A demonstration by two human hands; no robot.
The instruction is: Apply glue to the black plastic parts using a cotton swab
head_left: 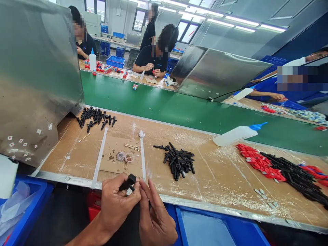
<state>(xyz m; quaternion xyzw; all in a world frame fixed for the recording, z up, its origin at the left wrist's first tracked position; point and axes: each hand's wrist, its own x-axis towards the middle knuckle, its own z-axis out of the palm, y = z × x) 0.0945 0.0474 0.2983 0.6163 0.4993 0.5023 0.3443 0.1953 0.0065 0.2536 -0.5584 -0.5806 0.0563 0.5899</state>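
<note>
My left hand (115, 203) pinches a small black plastic part (128, 182) at the near edge of the workbench. My right hand (155, 218) sits just beside it, fingers loosely curled, fingertips touching the part's lower end. A pile of similar black parts (178, 160) lies on the cardboard-covered bench (217, 171) just beyond my hands. Another heap of black parts (96, 117) lies farther left. Small glue rings and cotton swabs (126, 155) rest on a cardboard square ahead of my hands.
A white squeeze bottle with a blue tip (237, 134) lies on its side. Red pieces (258, 162) and long black parts (294, 176) pile up at right. A green conveyor (179, 109) runs behind. Metal screens (33, 75) flank it. People work across the belt.
</note>
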